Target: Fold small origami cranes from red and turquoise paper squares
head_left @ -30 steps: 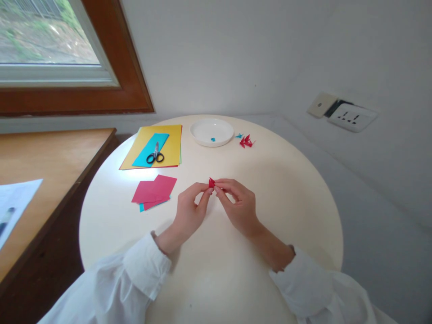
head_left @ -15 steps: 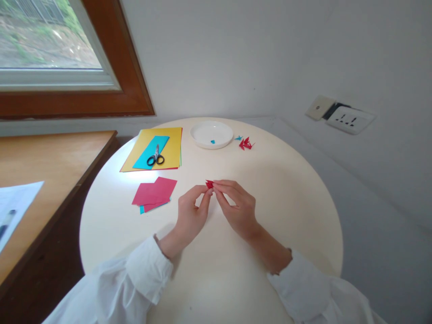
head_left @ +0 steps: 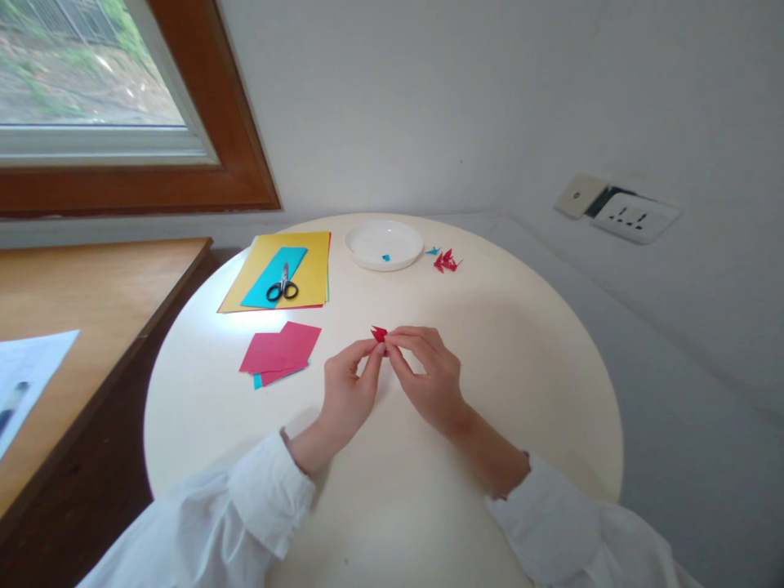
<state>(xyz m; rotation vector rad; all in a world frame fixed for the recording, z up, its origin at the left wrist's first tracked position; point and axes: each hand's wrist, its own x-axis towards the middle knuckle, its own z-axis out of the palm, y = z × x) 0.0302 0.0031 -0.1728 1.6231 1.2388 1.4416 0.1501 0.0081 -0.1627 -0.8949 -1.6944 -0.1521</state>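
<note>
A small piece of folded red paper (head_left: 378, 333) is held above the middle of the round white table (head_left: 392, 506), its pointed tips sticking up past my fingers. My left hand (head_left: 349, 384) pinches it from the left between thumb and forefinger. From the right, my right hand (head_left: 432, 376) pinches the same piece, fingertips almost meeting those of the left. Much of the paper is covered by the fingers. Farther back on the right lie several small folded red paper cranes (head_left: 447, 261) and a blue one (head_left: 434, 251).
A white plate (head_left: 361, 260) with a small blue bit of paper (head_left: 385, 257) stands at the back. Black-handled scissors (head_left: 282, 287) rest on a blue strip (head_left: 257, 290) over yellow sheets (head_left: 315, 278). Red paper squares (head_left: 278, 351) lie left of my hands. A wooden desk (head_left: 110, 278) adjoins at left.
Both hands keep their pinch on the folded red paper. The paper's tips have shifted very slightly left, and my right hand has edged slightly left; everything else is unchanged.
</note>
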